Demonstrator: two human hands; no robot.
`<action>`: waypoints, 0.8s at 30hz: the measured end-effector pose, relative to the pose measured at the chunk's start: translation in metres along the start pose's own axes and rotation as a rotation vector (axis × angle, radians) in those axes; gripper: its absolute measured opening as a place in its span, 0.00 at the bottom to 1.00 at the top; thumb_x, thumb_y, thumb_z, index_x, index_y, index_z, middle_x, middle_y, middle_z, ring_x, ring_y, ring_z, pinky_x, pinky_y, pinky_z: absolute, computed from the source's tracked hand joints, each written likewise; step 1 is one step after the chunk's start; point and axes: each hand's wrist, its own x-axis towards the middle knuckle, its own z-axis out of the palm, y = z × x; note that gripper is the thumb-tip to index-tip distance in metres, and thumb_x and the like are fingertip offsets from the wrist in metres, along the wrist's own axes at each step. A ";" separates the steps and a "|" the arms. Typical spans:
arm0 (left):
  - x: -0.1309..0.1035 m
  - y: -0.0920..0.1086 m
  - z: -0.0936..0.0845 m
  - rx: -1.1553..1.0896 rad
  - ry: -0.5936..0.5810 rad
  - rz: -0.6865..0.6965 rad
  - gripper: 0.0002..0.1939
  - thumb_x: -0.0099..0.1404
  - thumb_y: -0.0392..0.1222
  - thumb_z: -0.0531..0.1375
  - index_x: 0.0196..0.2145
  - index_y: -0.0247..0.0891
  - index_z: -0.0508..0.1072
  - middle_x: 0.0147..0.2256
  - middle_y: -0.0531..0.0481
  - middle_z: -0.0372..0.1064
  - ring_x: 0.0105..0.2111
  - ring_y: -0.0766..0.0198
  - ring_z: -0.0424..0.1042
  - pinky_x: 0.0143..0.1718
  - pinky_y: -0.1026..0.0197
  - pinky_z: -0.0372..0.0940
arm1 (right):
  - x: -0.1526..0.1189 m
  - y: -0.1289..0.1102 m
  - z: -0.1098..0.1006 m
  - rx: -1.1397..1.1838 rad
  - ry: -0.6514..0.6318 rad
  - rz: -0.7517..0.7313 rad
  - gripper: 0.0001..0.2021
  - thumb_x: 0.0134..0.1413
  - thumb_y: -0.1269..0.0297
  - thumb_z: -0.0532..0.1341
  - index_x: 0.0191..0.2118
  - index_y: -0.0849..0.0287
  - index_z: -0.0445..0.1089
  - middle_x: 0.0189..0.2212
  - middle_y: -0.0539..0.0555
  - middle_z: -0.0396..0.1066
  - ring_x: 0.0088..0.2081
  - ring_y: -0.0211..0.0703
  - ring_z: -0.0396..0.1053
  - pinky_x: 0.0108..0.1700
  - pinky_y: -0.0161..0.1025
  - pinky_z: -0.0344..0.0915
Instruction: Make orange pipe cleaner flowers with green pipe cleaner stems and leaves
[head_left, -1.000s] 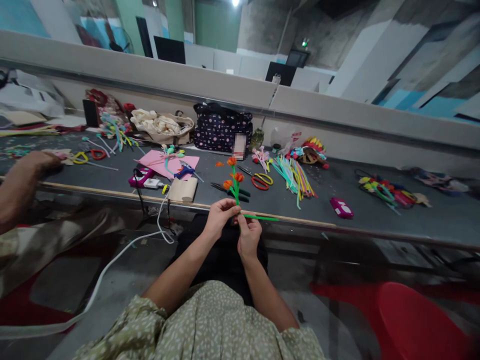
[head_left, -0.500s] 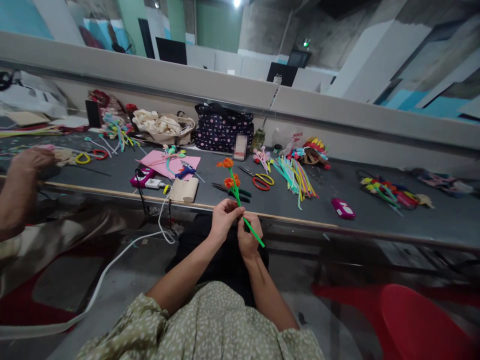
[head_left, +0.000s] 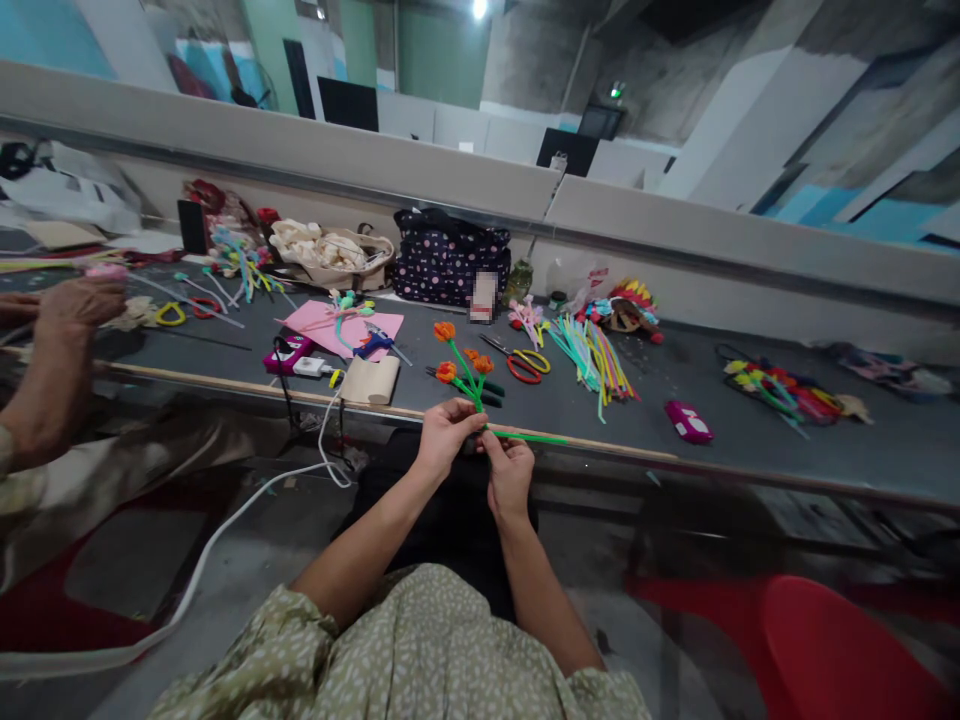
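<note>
A pipe-cleaner flower spray (head_left: 469, 378) with several orange blooms and green stems rises just beyond the table's front edge. My left hand (head_left: 448, 440) pinches it where the stems meet. Close beside, my right hand (head_left: 511, 475) is closed with thumb and fingertips on the green pipe cleaner (head_left: 541, 437), whose free length points right, nearly level. The fingertips of both hands almost touch, hiding the join. Behind the blooms lie dark-handled pliers (head_left: 491, 396), partly covered. Scissors with red and yellow handles (head_left: 523, 366) rest to their right.
On the dark table (head_left: 637, 430) are pipe-cleaner bundles (head_left: 592, 360), a magenta box (head_left: 688, 421), a blue glue gun (head_left: 373, 343) and pink paper (head_left: 315, 325). A white cable (head_left: 247, 490) hangs at left. Another person's hand (head_left: 79, 295) works far left. A red chair (head_left: 840, 650) stands right.
The green stem's free end has swung from pointing down-right to nearly level. The blooms have turned and spread, with another coming into sight. My right hand has shifted slightly right.
</note>
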 end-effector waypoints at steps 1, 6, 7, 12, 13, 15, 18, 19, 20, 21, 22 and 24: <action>0.000 0.001 -0.001 -0.002 -0.013 0.000 0.13 0.45 0.43 0.69 0.24 0.34 0.71 0.23 0.54 0.67 0.24 0.71 0.64 0.28 0.67 0.61 | 0.001 -0.001 0.000 0.058 0.001 0.047 0.08 0.42 0.64 0.67 0.29 0.62 0.71 0.23 0.49 0.70 0.25 0.34 0.67 0.31 0.34 0.65; 0.002 0.007 -0.004 -0.022 -0.074 -0.031 0.12 0.46 0.41 0.69 0.25 0.33 0.71 0.24 0.53 0.67 0.25 0.71 0.64 0.29 0.67 0.60 | 0.002 -0.012 -0.001 0.269 -0.135 0.293 0.07 0.42 0.67 0.68 0.29 0.62 0.71 0.21 0.47 0.71 0.23 0.31 0.65 0.28 0.30 0.63; 0.002 0.007 -0.005 -0.027 -0.087 -0.040 0.12 0.46 0.41 0.69 0.25 0.33 0.71 0.24 0.53 0.67 0.24 0.71 0.64 0.29 0.68 0.60 | 0.002 -0.014 -0.001 0.296 -0.168 0.331 0.06 0.42 0.68 0.67 0.28 0.62 0.71 0.21 0.47 0.70 0.22 0.30 0.64 0.28 0.30 0.63; 0.004 0.004 -0.008 -0.082 -0.132 -0.106 0.14 0.45 0.41 0.69 0.24 0.33 0.69 0.23 0.53 0.66 0.22 0.72 0.64 0.25 0.68 0.60 | -0.001 -0.016 0.001 0.408 -0.259 0.407 0.05 0.44 0.68 0.66 0.26 0.60 0.69 0.19 0.45 0.67 0.21 0.31 0.62 0.32 0.35 0.67; 0.004 0.003 -0.008 -0.089 -0.135 -0.121 0.14 0.45 0.41 0.69 0.24 0.33 0.69 0.23 0.53 0.66 0.21 0.72 0.63 0.24 0.68 0.59 | -0.001 -0.014 0.001 0.418 -0.253 0.401 0.04 0.44 0.68 0.66 0.27 0.60 0.69 0.19 0.45 0.67 0.21 0.31 0.62 0.32 0.35 0.67; 0.005 0.002 -0.008 -0.087 -0.131 -0.146 0.14 0.45 0.41 0.70 0.25 0.33 0.69 0.22 0.53 0.66 0.21 0.72 0.63 0.22 0.68 0.59 | -0.002 -0.010 0.004 0.407 -0.211 0.364 0.05 0.44 0.68 0.65 0.28 0.60 0.69 0.19 0.45 0.67 0.21 0.31 0.62 0.32 0.34 0.66; 0.006 0.000 -0.007 -0.080 -0.093 -0.137 0.15 0.43 0.42 0.70 0.25 0.33 0.69 0.23 0.53 0.66 0.22 0.71 0.63 0.23 0.68 0.60 | -0.003 -0.005 0.008 0.292 -0.082 0.219 0.07 0.44 0.66 0.66 0.30 0.60 0.69 0.21 0.46 0.68 0.23 0.32 0.64 0.31 0.34 0.64; 0.006 0.000 -0.007 -0.081 -0.080 -0.119 0.15 0.43 0.42 0.70 0.25 0.33 0.69 0.24 0.53 0.66 0.23 0.71 0.64 0.24 0.68 0.60 | -0.003 -0.003 0.009 0.230 -0.040 0.151 0.07 0.44 0.65 0.66 0.31 0.60 0.69 0.23 0.47 0.69 0.24 0.33 0.64 0.31 0.33 0.63; 0.006 0.000 -0.006 -0.081 -0.075 -0.102 0.15 0.43 0.43 0.70 0.25 0.33 0.70 0.24 0.53 0.66 0.23 0.72 0.64 0.25 0.68 0.60 | -0.004 -0.002 0.010 0.165 -0.006 0.082 0.08 0.44 0.64 0.65 0.31 0.60 0.69 0.24 0.47 0.69 0.25 0.33 0.65 0.31 0.33 0.63; 0.006 0.000 -0.005 -0.078 -0.075 -0.088 0.15 0.44 0.43 0.70 0.26 0.34 0.70 0.24 0.54 0.66 0.24 0.72 0.63 0.26 0.68 0.60 | -0.004 -0.001 0.011 0.100 0.017 0.018 0.08 0.45 0.63 0.65 0.31 0.60 0.68 0.24 0.48 0.69 0.26 0.34 0.65 0.31 0.33 0.63; 0.005 0.000 -0.004 -0.069 -0.080 -0.077 0.16 0.44 0.44 0.69 0.27 0.34 0.70 0.25 0.54 0.66 0.23 0.72 0.63 0.26 0.68 0.60 | -0.004 0.000 0.011 0.035 0.032 -0.039 0.08 0.46 0.62 0.64 0.31 0.60 0.68 0.25 0.48 0.68 0.26 0.34 0.65 0.32 0.34 0.64; 0.004 -0.001 -0.002 -0.042 -0.077 -0.051 0.16 0.45 0.45 0.69 0.27 0.34 0.70 0.25 0.55 0.65 0.23 0.72 0.63 0.26 0.68 0.60 | -0.004 0.002 0.010 -0.092 0.052 -0.133 0.08 0.48 0.61 0.63 0.31 0.60 0.67 0.27 0.48 0.67 0.28 0.35 0.64 0.35 0.34 0.64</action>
